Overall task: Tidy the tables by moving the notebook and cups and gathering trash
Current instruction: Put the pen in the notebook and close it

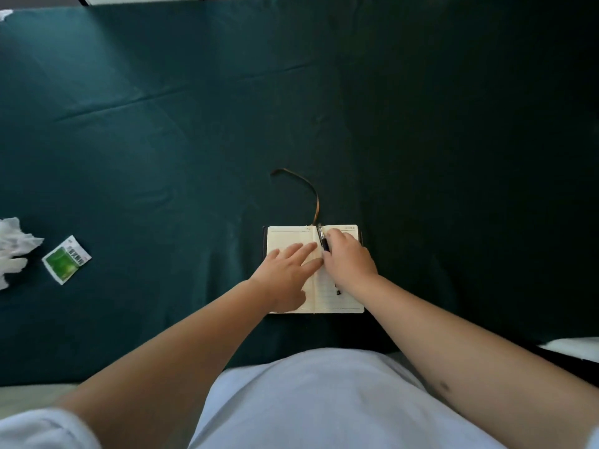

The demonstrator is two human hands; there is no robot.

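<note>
Your two hands meet over an open notebook (291,236) that lies flat on a desk (162,140) draped in dark teal cloth, close to the desk's near edge and just ahead of your pale shirt (324,400). Your left hand (287,275) rests on the notebook's left page, palm down, fingers (303,249) spread and reaching toward the centre fold. Your right hand (348,257) covers the upper part of the right page, its fingers curled around a black pen (323,239) that lies along the fold; the pen's clear upper end pokes out beyond your knuckles toward the notebook's far edge. Whether the pen is lifted or still resting on the paper cannot be told. A brown ribbon bookmark (309,189) runs out from the top of the notebook's spine and curls away across the cloth beyond it. Well to the left of the notebook, a small green and white packet (66,259) lies flat on the cloth, and just left of that packet sits a crumpled white tissue (14,246), partly cut off by the picture's edge. Both of your forearms are bare.
</note>
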